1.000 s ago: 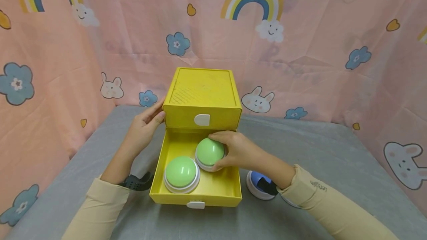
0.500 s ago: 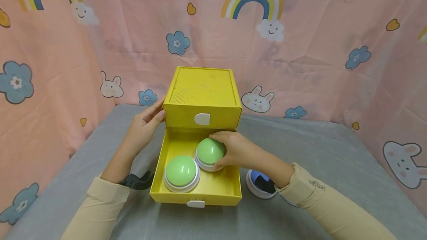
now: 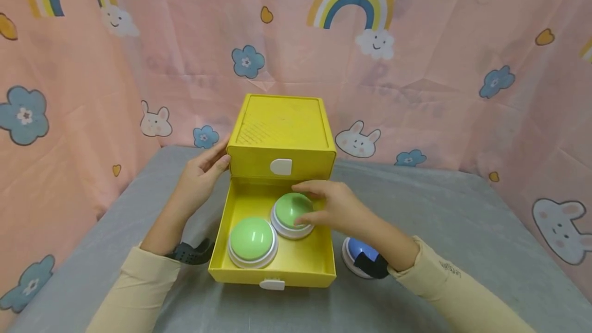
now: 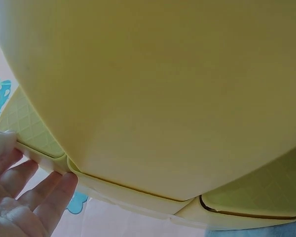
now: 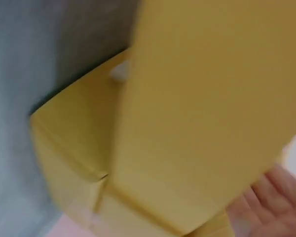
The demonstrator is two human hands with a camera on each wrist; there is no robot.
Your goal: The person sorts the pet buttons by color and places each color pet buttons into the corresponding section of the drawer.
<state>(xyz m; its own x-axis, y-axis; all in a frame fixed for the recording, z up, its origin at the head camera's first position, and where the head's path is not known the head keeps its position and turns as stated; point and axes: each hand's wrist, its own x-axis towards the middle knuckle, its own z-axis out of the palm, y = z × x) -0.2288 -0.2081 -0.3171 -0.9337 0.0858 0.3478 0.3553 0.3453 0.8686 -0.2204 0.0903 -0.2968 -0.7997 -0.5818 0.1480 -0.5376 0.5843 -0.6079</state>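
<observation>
In the head view, a yellow two-drawer box (image 3: 284,122) stands with its lower drawer (image 3: 305,261) pulled out. Two green dome push buttons with white bases lie in that drawer: a front-left button (image 3: 251,239) and a back-right button (image 3: 290,209). My right hand (image 3: 339,207) hovers at the back-right button's right side, thumb and fingers spread apart. Against the box's left side rests my left hand (image 3: 200,181), its fingers fairly straight. The left wrist view shows the left hand's fingers (image 4: 54,197) touching the box edge. In the right wrist view, yellow drawer walls hide the buttons.
To the right of the drawer, a blue dome button (image 3: 356,248) on a white base sits on the grey tabletop (image 3: 416,204), partly covered by my right wrist's black strap. A pink patterned cloth (image 3: 296,66) hangs behind and at both sides.
My right hand has let go of the back-right green button and its fingers have spread, with the hand shifting slightly up and right. The left hand stays against the box.
</observation>
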